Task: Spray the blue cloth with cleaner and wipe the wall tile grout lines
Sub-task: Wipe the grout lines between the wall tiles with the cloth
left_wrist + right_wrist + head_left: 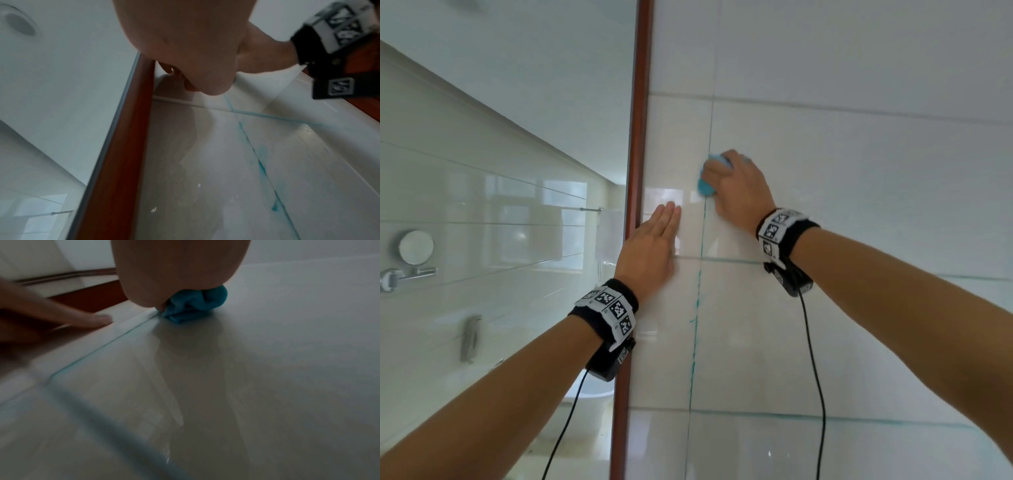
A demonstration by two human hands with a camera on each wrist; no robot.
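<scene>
From the head camera I see my right hand (736, 186) gripping the bunched blue cloth (705, 186), pressing it on the vertical grout line (697, 308) of the tiled wall (859, 171). My left hand (650, 250) lies flat on the tile, fingers straight and together, beside the wooden frame (635, 171) to its left.

From the left wrist, blue-stained grout (261, 164) runs below my palm (185, 40).

From the right wrist, the cloth (195, 305) bulges under my curled hand (179, 269), touching the tile; left fingertips (96, 321) rest nearby.
</scene>
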